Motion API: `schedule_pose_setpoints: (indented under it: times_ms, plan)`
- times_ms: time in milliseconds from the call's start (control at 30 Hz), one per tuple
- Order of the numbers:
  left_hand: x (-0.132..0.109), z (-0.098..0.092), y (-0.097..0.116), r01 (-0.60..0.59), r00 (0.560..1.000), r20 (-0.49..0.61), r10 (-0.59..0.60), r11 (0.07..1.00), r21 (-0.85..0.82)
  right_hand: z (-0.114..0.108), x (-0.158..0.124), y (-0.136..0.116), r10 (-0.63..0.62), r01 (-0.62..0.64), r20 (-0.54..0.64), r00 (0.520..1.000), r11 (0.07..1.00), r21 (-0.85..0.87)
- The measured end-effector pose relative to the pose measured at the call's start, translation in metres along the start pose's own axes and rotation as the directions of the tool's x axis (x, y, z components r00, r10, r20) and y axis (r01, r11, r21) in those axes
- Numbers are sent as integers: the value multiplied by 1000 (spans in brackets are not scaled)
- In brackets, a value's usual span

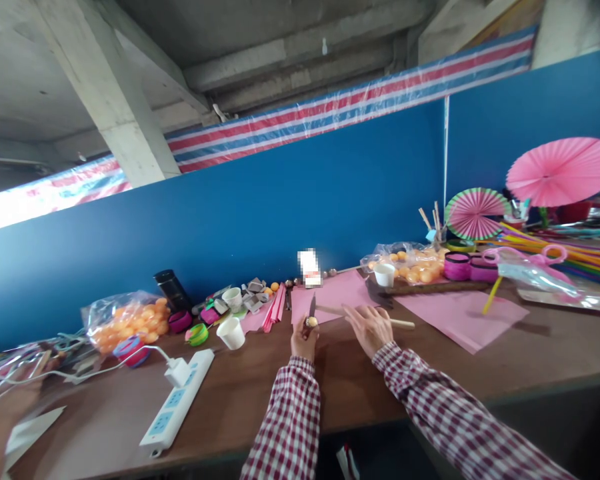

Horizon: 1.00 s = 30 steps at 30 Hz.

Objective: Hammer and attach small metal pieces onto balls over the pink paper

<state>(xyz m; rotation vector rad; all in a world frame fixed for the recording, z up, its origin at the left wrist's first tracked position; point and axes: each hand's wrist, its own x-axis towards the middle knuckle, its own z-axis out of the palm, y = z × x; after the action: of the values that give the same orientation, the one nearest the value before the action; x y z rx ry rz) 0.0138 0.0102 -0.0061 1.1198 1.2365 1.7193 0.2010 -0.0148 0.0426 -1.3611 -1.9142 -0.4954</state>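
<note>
My left hand is closed around the head end of what looks like a small hammer. A dark tapered tip rises above my fingers, and a round, pale-centred face shows at their front. The light wooden handle runs to the right, under my right hand. That hand grips the handle with its fingers over it, and the handle's end sticks out beyond. Below the tool is the brown table. Just behind it lies a pink paper sheet. The undersides of both hands are hidden.
A white power strip and paper cups stand to my left, near a bag of orange balls. Another person's blurred hand is at far left. Rightward are pink scissors, paper and fans.
</note>
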Motion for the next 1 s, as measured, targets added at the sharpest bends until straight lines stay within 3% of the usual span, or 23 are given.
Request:
schedule_pose_setpoints:
  times_ms: [133, 300, 433, 867, 1000]
  plan:
    - [0, -2, -2, -79, 997, 3, 79, 991, 110, -2, 1, 1, -28, 29, -29, 999, 1000, 4]
    - [0, -4, -1, -61, 998, 8, 61, 971, 231, -4, 1, -1, -68, 68, -11, 998, 998, -11]
    - [-2, -2, 2, -38, 998, -34, 45, 978, 205, -3, 1, -1, -21, 20, -39, 999, 1000, -12]
    - [-7, 2, 12, -4, 998, -64, 23, 959, 283, -6, 1, -3, -113, 113, -6, 994, 993, 15]
    - [-9, 2, 14, -41, 997, -47, 58, 956, 292, -6, 1, -3, -96, 97, -19, 995, 995, 32]
